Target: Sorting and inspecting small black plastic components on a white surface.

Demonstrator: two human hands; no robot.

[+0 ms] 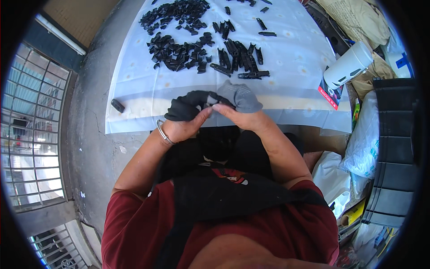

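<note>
Black plastic part (219, 97), one, is pinched by left hand (187, 108) and right hand (244, 103), fingers narrowed; two heaps of black pieces (177, 54) are spread beyond.

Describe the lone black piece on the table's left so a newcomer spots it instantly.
Find the white-covered table. By its front-left corner, left of the person's left hand, lies a small black piece. Unlike the heaped black pieces farther back, it lies alone.

Two heaps of small black pieces (177, 56) lie far left, one black block (118, 106) near left, one white cylinder (347, 66) right.
</note>
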